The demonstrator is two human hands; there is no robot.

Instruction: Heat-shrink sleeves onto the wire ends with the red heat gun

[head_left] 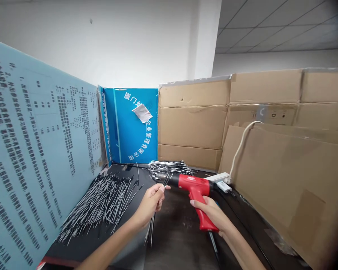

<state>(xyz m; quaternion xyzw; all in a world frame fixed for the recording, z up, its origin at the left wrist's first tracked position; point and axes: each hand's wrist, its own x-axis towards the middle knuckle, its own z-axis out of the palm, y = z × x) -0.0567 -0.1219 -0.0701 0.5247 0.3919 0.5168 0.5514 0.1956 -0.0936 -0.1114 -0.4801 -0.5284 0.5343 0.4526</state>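
Note:
My left hand [154,198] is closed round a few thin wires [150,230] with black ends. Their upper tips stick out above my fingers, beside the dark barrel of a red heat gun [195,183]. My right hand [210,210] wraps round the heat gun's handle, and the nozzle points left. Whether the wire tips touch the barrel or only pass in front of it, I cannot tell. A large pile of white wires with black ends [101,202] lies to the left of my left hand. Behind the nozzle lies another bundle of similar wires [170,167].
A white power strip [221,177] and a small white adapter [224,186] sit behind the heat gun, with a white cable [241,144] rising from there. Cardboard panels [194,125], a blue panel [129,127] and a pale printed board [45,150] wall in the dark table [174,243].

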